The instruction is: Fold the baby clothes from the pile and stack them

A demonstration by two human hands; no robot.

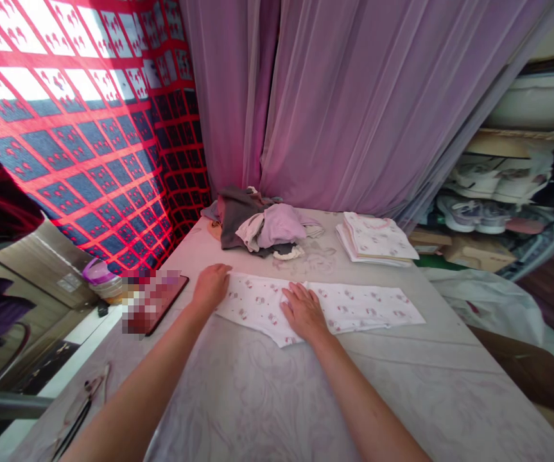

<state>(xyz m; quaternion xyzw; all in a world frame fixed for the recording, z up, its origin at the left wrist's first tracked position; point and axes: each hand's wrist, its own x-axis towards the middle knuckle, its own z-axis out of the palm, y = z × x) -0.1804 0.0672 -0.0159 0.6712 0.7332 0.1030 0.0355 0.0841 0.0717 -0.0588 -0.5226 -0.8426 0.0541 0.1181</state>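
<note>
Found left hand (pixel 212 285) flat on 9 o'clock end of printed garment (pixel 354 305), right hand (pixel 303 312) spread open mid-cloth, gripping nothing; best to press evenly, smoothing toward 3 o'clock

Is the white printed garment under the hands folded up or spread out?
Spread out: the white printed garment lies flat and long on the covered surface, with the left hand and right hand pressing it.
</note>
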